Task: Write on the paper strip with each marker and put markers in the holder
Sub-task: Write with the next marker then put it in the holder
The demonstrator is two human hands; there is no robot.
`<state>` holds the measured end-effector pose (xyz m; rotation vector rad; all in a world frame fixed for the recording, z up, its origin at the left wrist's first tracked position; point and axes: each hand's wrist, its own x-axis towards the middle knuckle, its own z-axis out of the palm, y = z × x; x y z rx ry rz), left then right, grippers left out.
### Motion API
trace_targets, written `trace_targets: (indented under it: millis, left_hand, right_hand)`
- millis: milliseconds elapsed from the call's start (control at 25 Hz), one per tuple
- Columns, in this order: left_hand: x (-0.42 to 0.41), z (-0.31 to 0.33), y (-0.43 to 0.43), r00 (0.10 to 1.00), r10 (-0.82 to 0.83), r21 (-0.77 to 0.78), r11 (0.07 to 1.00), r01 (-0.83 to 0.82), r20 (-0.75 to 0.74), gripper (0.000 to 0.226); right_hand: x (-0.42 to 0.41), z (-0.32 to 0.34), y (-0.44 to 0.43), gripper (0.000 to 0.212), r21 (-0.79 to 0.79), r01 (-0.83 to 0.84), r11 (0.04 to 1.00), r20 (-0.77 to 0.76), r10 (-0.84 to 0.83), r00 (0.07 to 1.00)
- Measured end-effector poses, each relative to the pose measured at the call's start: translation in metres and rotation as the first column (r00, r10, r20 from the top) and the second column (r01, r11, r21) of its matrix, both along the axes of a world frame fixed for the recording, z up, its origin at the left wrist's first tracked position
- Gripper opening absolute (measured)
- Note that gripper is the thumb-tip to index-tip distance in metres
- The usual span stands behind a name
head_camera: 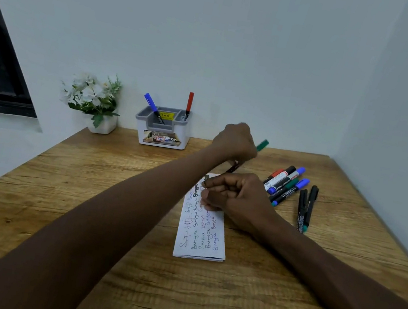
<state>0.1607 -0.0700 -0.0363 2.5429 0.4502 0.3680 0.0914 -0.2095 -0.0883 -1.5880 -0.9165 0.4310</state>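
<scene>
Currently, the paper strip (200, 235) lies flat near the middle of the wooden table (225, 308), long axis running away from the person. It carries several lines of handwriting in different colours.

Right hand (241, 199): rests on the far end of the strip, fingers curled under, knuckles toward the strip's left edge. Whether these fingers close on anything cannot be determined.

Left hand (235, 140): raised just beyond the strip's far end, closed in a fist around the green marker (262, 145). The green end projects from the fist to the right. The dark barrel emerges below the fist and slants down toward the right hand. The writing tip is not clearly visible.

Loose markers (283, 184): a cluster lies on the table to the right of the strip's far end, with red, black, blue and green caps and bodies touching. Two black markers (306, 208) lie side by side just right of that cluster, farther from the strip.

Holder (184, 134): white with a grey divided insert, it stands well beyond the strip and to its left, against the wall. A blue marker (151, 105) leans in a left compartment. A red marker (189, 102) stands nearly upright in a right compartment.

Potted plant (92, 99): white flowers in a white pot, farther left of the strip than the holder.
</scene>
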Motion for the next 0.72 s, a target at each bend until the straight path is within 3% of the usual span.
trace_targets:
  millis: [80,160,400,480,600,640,720]
  left_hand:
    - [-0.032,0.013,0.007,0.978,0.094,-0.383,0.924,-0.017,0.185,0.015]
    - [-0.069,0.020,0.016,0.951,0.137,-0.655,0.751,0.082,0.276,0.019]
    - [-0.143,-0.006,0.039,0.915,0.231,-0.919,0.299,0.257,0.331,0.015]
    - [-0.155,-0.013,0.039,0.913,0.205,-0.925,0.223,0.307,0.352,0.011]
    - [-0.165,-0.016,0.027,0.928,-0.013,-0.899,0.241,0.365,0.373,0.013]
    - [-0.166,-0.017,0.022,0.931,-0.108,-0.879,0.307,0.365,0.349,0.013]
    - [-0.167,-0.020,0.014,0.931,-0.248,-0.764,0.534,0.362,0.268,0.014]
  right_hand:
    - [-0.001,0.000,0.000,0.021,0.016,0.004,1.000,-0.076,-0.003,0.997]
    - [-0.001,0.000,0.001,0.020,-0.007,0.011,1.000,-0.052,-0.011,0.999]
    - [-0.005,0.003,0.000,0.024,-0.010,0.046,0.999,-0.144,-0.047,0.988]
    - [-0.006,0.005,0.000,0.029,0.027,0.078,0.997,-0.118,-0.074,0.990]
    - [-0.009,0.011,-0.006,0.039,0.125,0.175,0.977,-0.072,-0.167,0.983]
    - [-0.009,0.014,-0.008,0.046,0.141,0.184,0.973,-0.068,-0.176,0.982]
    - [-0.010,0.015,-0.010,0.062,0.087,0.215,0.973,-0.079,-0.208,0.975]
